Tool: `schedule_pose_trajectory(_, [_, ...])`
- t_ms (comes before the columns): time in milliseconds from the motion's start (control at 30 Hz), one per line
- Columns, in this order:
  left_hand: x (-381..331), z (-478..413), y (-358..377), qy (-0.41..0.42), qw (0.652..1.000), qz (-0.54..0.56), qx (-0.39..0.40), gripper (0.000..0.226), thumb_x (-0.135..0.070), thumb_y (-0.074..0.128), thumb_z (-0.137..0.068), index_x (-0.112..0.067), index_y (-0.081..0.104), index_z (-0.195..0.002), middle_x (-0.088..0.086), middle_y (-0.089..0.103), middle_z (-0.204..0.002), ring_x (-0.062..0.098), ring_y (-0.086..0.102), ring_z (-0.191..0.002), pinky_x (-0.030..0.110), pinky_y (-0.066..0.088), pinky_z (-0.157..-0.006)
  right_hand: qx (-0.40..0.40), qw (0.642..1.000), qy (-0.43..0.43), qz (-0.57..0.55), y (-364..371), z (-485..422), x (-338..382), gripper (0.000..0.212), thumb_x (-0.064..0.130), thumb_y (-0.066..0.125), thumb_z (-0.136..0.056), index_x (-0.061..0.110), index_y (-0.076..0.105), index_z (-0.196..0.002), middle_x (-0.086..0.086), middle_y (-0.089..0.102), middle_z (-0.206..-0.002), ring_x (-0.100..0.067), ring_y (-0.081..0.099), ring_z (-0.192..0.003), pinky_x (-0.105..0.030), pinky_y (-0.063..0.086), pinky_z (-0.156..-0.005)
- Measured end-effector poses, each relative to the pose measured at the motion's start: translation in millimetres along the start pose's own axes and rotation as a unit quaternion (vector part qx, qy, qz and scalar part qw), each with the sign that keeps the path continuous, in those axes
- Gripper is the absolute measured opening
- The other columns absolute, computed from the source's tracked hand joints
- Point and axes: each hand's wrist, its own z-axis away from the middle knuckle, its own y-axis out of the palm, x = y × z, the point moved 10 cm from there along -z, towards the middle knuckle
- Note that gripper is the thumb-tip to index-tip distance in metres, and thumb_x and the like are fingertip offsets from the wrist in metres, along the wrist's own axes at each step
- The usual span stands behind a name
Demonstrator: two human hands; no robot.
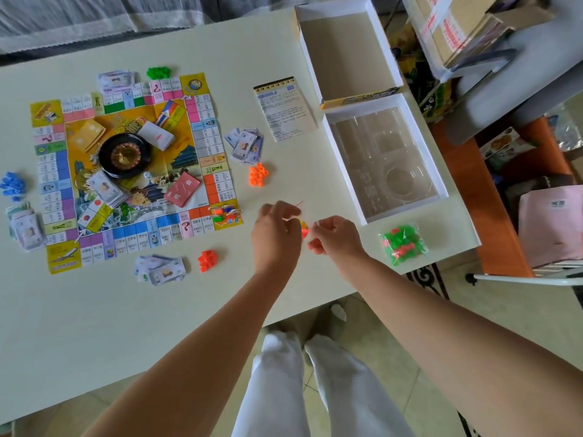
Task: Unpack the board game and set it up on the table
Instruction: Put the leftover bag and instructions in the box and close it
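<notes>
The game board [132, 171] lies unfolded on the left of the white table [157, 326], with a black roulette wheel [125, 156] and card decks on it. Stacks of play money [247, 146] and clusters of green [158, 72], blue [12, 185], orange [258, 174] and red [208, 260] pieces surround it. To the right of the board, my left hand [276, 238] and my right hand [336, 236] pinch a small clear bag of coloured pieces [303, 228] between them, just above the table. A thin red strip sticks up from my left fingers.
A rules sheet [284, 108] lies beyond my hands. The box lid [347, 52] and the box base with a clear plastic tray [388, 159] sit at the table's right edge. A bag of green and red pieces [403, 244] lies near the right corner. Cartons crowd the floor beyond.
</notes>
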Motion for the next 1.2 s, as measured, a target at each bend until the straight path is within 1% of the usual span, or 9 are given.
schedule_pose_trajectory(67, [15,3,-11,0.014,0.999,0.039,-0.033,0.041,0.006,0.055,-0.078,-0.012,0.055,-0.114,0.005,0.051,-0.114,0.016,0.050,-0.096,0.026,0.047,-0.083,0.007,0.995,0.036,-0.094,3,2,-1,0.013,0.006,0.060,-0.087,-0.002,0.061,-0.098,-0.012,0.068,-0.073,-0.016,0.066,-0.055,-0.024,0.054,-0.059])
schedule_pose_trajectory(233, [79,8,33,-0.083,0.984,0.010,0.157,0.093,-0.012,0.078,-0.075,-0.017,0.019,-0.147,0.007,0.030,-0.150,0.026,0.028,-0.137,0.043,0.028,-0.114,0.108,0.974,0.052,-0.194,23,12,20,0.003,0.008,0.059,-0.089,0.006,0.057,-0.088,-0.008,0.067,-0.072,-0.017,0.069,-0.066,-0.021,0.051,-0.056])
schedule_pose_trajectory(400, [76,-9,31,-0.115,0.977,0.134,0.117,0.015,-0.026,0.062,-0.092,-0.018,0.068,-0.103,0.007,0.070,-0.106,0.014,0.060,-0.091,0.027,0.044,-0.079,0.186,0.954,0.028,-0.234,37,12,35,0.020,0.030,0.053,-0.096,0.012,0.058,-0.090,-0.010,0.069,-0.078,-0.021,0.067,-0.067,-0.024,0.050,-0.057])
schedule_pose_trajectory(533, [57,-15,23,-0.112,0.956,0.229,0.147,0.021,-0.015,0.054,-0.095,-0.013,0.073,-0.087,0.004,0.074,-0.086,0.009,0.068,-0.077,0.013,0.047,-0.065,0.033,0.989,-0.033,-0.138,1,-12,25,0.032,0.014,0.046,-0.093,0.015,0.051,-0.124,-0.003,0.061,-0.110,-0.016,0.058,-0.095,-0.025,0.043,-0.075])
schedule_pose_trajectory(633, [53,-15,19,-0.128,0.932,0.292,0.171,0.022,-0.012,0.049,-0.098,0.001,0.067,-0.098,0.012,0.073,-0.088,0.003,0.069,-0.076,0.002,0.044,-0.061,0.123,0.992,-0.021,0.013,14,-12,5,0.056,0.016,0.055,-0.089,0.029,0.037,-0.140,0.007,0.040,-0.132,-0.010,0.040,-0.119,-0.029,0.033,-0.095])
schedule_pose_trajectory(733, [59,-14,18,-0.165,0.916,0.323,0.171,0.021,-0.021,0.054,-0.096,-0.007,0.069,-0.100,0.008,0.075,-0.090,0.008,0.070,-0.083,0.016,0.047,-0.072,0.240,0.969,0.036,-0.047,37,1,-9,0.027,0.028,0.062,-0.091,0.017,0.059,-0.115,-0.003,0.063,-0.114,-0.017,0.059,-0.111,-0.037,0.047,-0.098])
schedule_pose_trajectory(900, [86,8,39,-0.262,0.862,0.321,0.291,0.043,-0.054,0.067,-0.079,-0.030,0.059,-0.114,-0.001,0.058,-0.127,0.019,0.050,-0.115,0.054,0.034,-0.098,0.198,0.961,0.067,-0.179,40,1,-4,0.018,0.011,0.048,-0.095,0.004,0.058,-0.082,-0.014,0.064,-0.091,-0.026,0.063,-0.096,-0.036,0.055,-0.088])
schedule_pose_trajectory(1000, [95,17,49,-0.316,0.823,0.363,0.303,0.026,-0.028,0.069,-0.086,-0.012,0.063,-0.105,0.011,0.060,-0.110,0.025,0.059,-0.108,0.047,0.052,-0.091,0.197,0.969,0.054,-0.140,40,1,-2,0.027,0.021,0.043,-0.098,0.004,0.057,-0.083,-0.010,0.063,-0.083,-0.025,0.062,-0.095,-0.034,0.055,-0.088])
schedule_pose_trajectory(1200, [89,5,44,-0.322,0.840,0.385,0.207,0.017,-0.015,0.063,-0.090,0.002,0.059,-0.093,0.016,0.059,-0.095,0.028,0.065,-0.093,0.037,0.057,-0.086,0.162,0.982,0.048,-0.080,33,-7,-6,0.031,0.035,0.065,-0.088,0.004,0.060,-0.086,-0.013,0.069,-0.092,-0.025,0.070,-0.090,-0.036,0.055,-0.091])
